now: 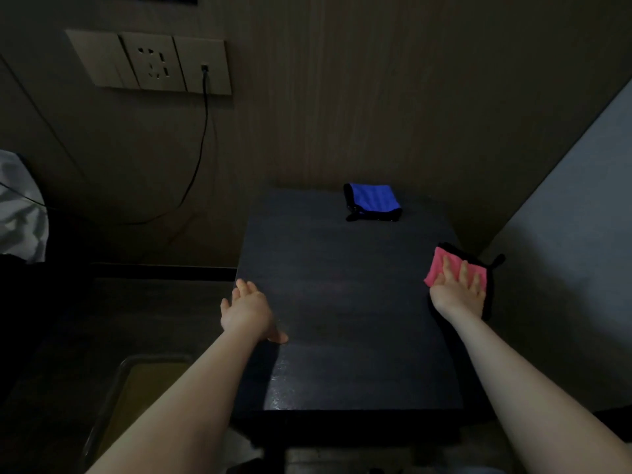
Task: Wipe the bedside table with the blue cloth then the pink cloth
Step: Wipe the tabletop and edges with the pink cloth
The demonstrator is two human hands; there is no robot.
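Observation:
The dark bedside table [342, 319] fills the middle of the view. A blue cloth [372, 201] with black trim lies folded near its far edge, touched by neither hand. At the table's right edge lies the pink cloth [437, 268], also black-edged, partly hanging over the side. My right hand [460, 290] lies flat on the pink cloth with its fingers spread. My left hand [246, 309] rests on the table's left edge, thumb on top, holding nothing.
A wall panel with a socket [154, 63] hangs at upper left, and a black cable [201, 142] runs down from it. White bedding [20, 210] shows at far left. A bin-like container [136, 388] stands left of the table. A pale wall [581, 234] rises on the right.

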